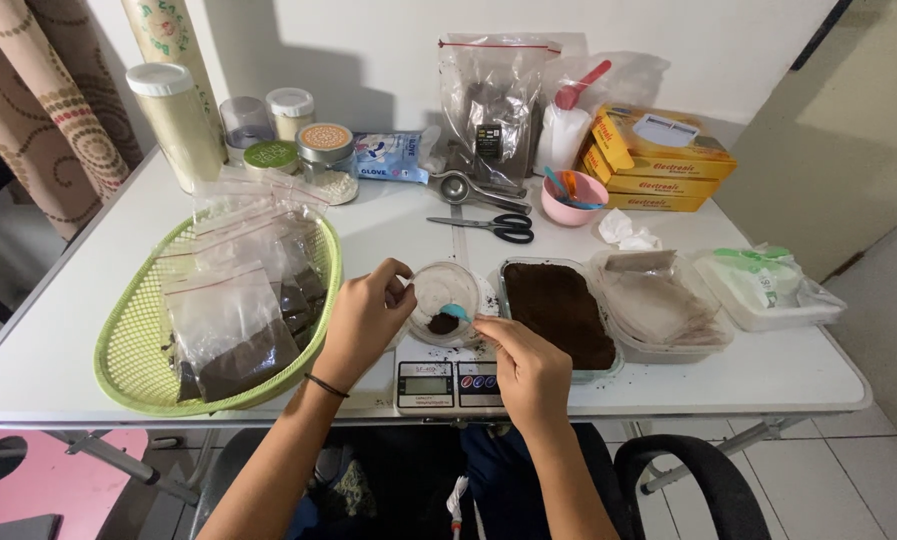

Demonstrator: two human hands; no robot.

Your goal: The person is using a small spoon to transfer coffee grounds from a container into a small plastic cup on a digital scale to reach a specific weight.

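A small clear round cup (444,297) sits on a white digital kitchen scale (448,378) and holds a little dark brown powder. My left hand (364,320) grips the cup's left rim. My right hand (524,362) pinches a small blue spoon (455,313) whose bowl rests inside the cup, over the powder. Right of the scale lies a clear rectangular container (558,312) full of the same dark powder.
A green mesh basket (128,345) at left holds several zip bags of powder. At the back stand jars (326,160), scissors (488,226), a pink bowl (572,198), yellow boxes (658,160) and a large powder bag (488,110). Plastic tubs (658,305) lie at right.
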